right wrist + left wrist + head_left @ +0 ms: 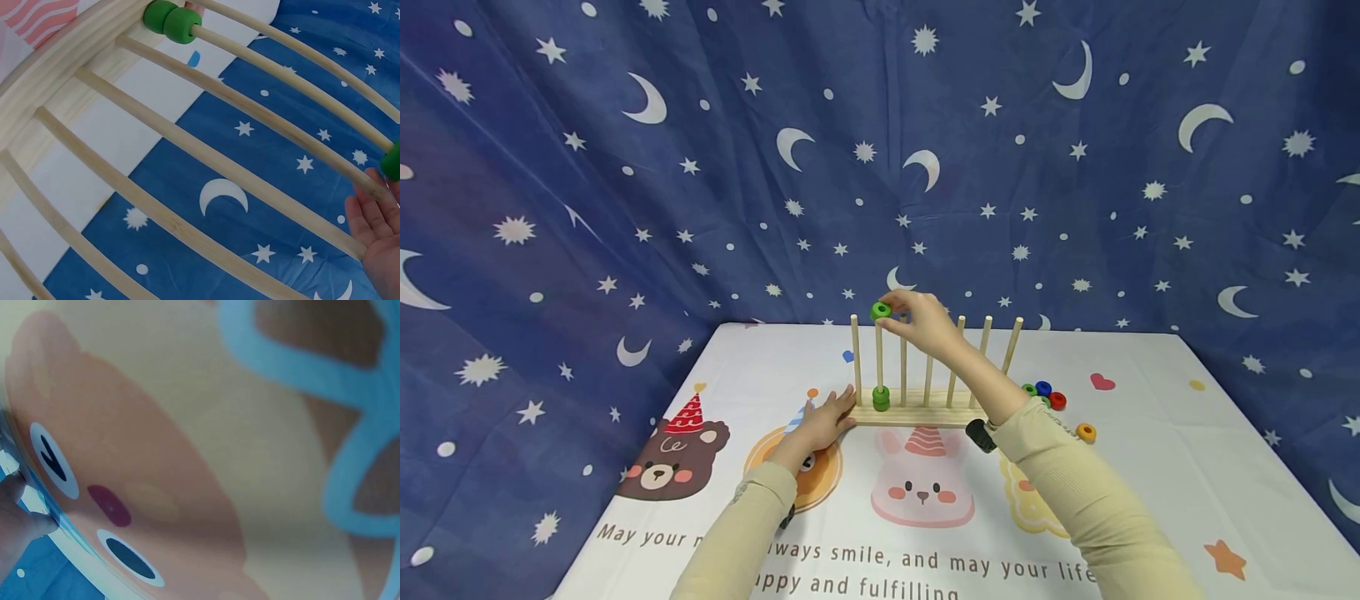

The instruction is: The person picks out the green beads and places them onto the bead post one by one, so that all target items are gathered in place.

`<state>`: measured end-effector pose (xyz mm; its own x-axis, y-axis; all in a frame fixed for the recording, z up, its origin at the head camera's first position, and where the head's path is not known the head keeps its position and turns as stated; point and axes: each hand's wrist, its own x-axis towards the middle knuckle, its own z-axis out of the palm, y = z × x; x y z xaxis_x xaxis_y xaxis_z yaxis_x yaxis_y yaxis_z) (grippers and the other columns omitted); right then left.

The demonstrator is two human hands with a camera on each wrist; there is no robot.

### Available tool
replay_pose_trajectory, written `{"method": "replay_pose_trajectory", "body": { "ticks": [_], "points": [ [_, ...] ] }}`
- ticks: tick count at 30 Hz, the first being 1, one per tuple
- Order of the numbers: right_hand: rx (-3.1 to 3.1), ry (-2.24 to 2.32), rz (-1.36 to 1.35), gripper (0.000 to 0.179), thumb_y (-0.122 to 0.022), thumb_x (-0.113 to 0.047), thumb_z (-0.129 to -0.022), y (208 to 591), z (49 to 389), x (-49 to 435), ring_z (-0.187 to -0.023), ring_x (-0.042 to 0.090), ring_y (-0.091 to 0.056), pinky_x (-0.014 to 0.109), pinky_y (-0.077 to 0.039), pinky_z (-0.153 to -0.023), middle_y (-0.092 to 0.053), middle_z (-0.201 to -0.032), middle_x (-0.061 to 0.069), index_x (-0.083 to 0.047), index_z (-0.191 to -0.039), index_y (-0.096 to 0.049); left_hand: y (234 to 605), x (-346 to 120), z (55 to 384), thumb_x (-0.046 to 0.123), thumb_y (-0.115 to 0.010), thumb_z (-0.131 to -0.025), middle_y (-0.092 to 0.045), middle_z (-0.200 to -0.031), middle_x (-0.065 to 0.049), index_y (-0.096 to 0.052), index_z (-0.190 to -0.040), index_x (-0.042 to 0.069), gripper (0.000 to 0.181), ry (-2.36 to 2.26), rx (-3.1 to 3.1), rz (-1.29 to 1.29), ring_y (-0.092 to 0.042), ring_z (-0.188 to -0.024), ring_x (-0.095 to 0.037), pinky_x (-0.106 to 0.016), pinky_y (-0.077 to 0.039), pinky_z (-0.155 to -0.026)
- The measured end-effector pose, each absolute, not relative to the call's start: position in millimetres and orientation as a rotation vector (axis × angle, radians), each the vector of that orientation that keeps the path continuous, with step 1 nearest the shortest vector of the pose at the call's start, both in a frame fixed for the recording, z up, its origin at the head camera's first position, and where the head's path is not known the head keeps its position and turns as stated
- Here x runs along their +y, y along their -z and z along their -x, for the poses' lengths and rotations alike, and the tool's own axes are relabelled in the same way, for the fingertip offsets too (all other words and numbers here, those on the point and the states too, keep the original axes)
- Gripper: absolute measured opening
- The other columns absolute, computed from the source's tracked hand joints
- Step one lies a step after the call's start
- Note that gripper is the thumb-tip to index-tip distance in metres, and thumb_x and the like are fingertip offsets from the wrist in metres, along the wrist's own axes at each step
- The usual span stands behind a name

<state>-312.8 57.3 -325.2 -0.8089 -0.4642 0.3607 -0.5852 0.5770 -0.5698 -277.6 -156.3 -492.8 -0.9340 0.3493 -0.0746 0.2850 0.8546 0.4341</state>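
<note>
A wooden rack (917, 418) with several upright pegs stands on the table. My right hand (928, 323) pinches a green bead (881, 311) between thumb and fingers, at the top of the second peg from the left. Two more green beads (172, 22) sit stacked at the bottom of that same peg. The other pegs carry no beads. At the rack's left end my left hand (826, 419) lies on the table with fingers spread, its fingertips against the base. In the left wrist view only part of the left hand (19, 515) shows at the edge.
Right of the rack lies a small group of loose beads: green, a blue bead (1043, 388) and a red bead (1057, 402). A yellow-orange bead (1086, 432) lies nearer, beside the right sleeve. A printed white cloth (1150, 467) covers the table; a blue starry curtain (865, 208) hangs behind.
</note>
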Motion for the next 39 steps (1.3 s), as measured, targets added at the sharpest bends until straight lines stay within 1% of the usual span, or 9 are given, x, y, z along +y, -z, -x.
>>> {"method": "replay_pose_trajectory", "body": {
  "ticks": [8,16,29,34,39],
  "points": [
    [-2.626,-1.016,-0.929,0.035,-0.066,-0.022,-0.089,330.5,313.5,57.7,-0.102,0.029,-0.063,0.043,-0.05,-0.09,-0.069,-0.109,0.014,-0.002,-0.117,-0.063,494.0,-155.8,275.7,0.029,-0.049,-0.096,-0.027,-0.154,-0.011,-0.038,-0.144,0.006,0.054,-0.643,2.867,-0.497,-0.029,-0.138,-0.042,-0.071,-0.01,-0.107],
    [-2.617,-1.051,-0.947,0.038,-0.067,-0.023,-0.088,330.4,314.0,57.1,-0.105,0.027,-0.063,0.04,-0.051,-0.091,-0.067,-0.114,0.015,-0.001,-0.119,-0.062,495.4,-157.6,274.9,0.028,-0.05,-0.096,-0.027,-0.154,-0.011,-0.039,-0.144,0.006,0.054,-0.673,2.863,-0.471,-0.028,-0.139,-0.042,-0.072,-0.008,-0.107],
    [-2.612,-1.104,-0.973,0.036,-0.067,-0.02,-0.089,329.3,317.8,61.0,-0.103,0.029,-0.064,0.04,-0.051,-0.092,-0.067,-0.113,0.017,0.0,-0.118,-0.062,495.1,-158.4,276.4,0.029,-0.049,-0.096,-0.025,-0.155,-0.012,-0.038,-0.144,0.006,0.054,-0.676,2.854,-0.479,-0.026,-0.139,-0.043,-0.072,-0.007,-0.107],
    [-2.559,-1.184,-0.981,0.034,-0.067,-0.015,-0.088,328.1,319.6,64.2,-0.104,0.029,-0.063,0.04,-0.051,-0.093,-0.066,-0.113,0.018,0.001,-0.118,-0.062,494.3,-158.2,278.1,0.029,-0.049,-0.096,-0.025,-0.155,-0.012,-0.037,-0.144,0.006,0.055,-0.665,2.865,-0.49,-0.027,-0.138,-0.044,-0.072,-0.007,-0.107],
    [-2.519,-1.234,-0.978,0.033,-0.067,-0.011,-0.087,327.5,317.7,68.8,-0.109,0.03,-0.062,0.039,-0.05,-0.095,-0.065,-0.116,0.019,0.001,-0.118,-0.062,492.2,-157.3,278.1,0.029,-0.049,-0.096,-0.025,-0.155,-0.012,-0.037,-0.145,0.006,0.055,-0.672,2.852,-0.496,-0.027,-0.138,-0.044,-0.072,-0.007,-0.106]
  ]
}}
